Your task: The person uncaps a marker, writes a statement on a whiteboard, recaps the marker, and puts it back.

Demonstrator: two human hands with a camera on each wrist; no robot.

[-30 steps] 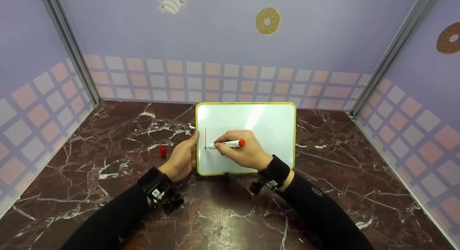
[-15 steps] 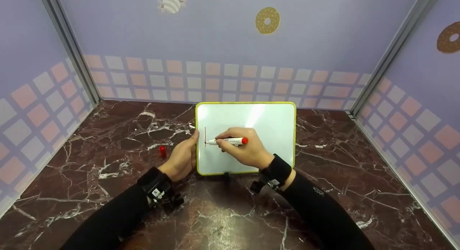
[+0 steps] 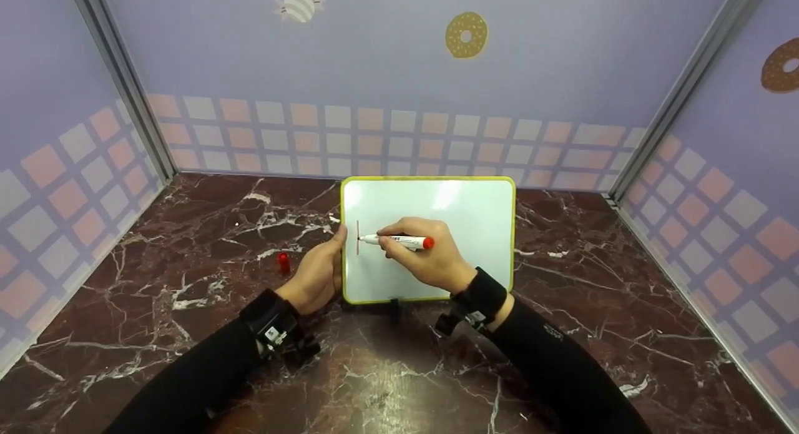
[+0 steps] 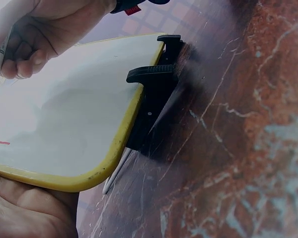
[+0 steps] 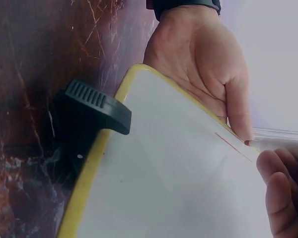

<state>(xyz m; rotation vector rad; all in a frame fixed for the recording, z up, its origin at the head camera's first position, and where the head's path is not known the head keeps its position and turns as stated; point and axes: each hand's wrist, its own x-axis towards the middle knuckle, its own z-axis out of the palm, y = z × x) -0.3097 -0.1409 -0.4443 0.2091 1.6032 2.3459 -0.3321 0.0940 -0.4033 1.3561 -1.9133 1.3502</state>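
A white marker (image 3: 402,241) with a red end is pinched between the thumb and fingers of my right hand (image 3: 431,253). Its tip meets the middle of a thin red vertical line (image 3: 357,247) at the left of a yellow-framed whiteboard (image 3: 431,200). My left hand (image 3: 315,276) holds the board's left edge, thumb along the frame; its other fingers are hidden behind the board. Black clips of a stand (image 4: 156,96) hook over the lower edge in the left wrist view. In the right wrist view the red line (image 5: 231,145) runs close beside the left thumb.
A red marker cap (image 3: 284,263) stands on the dark marbled table (image 3: 206,253), left of the left hand. Purple patterned walls (image 3: 374,65) enclose the table at the back and both sides. A black stand foot (image 3: 394,310) sticks out below the board.
The right hand has moved the marker tip up along the red line, from its lower end to about its middle. The left hand and the board have stayed in place.
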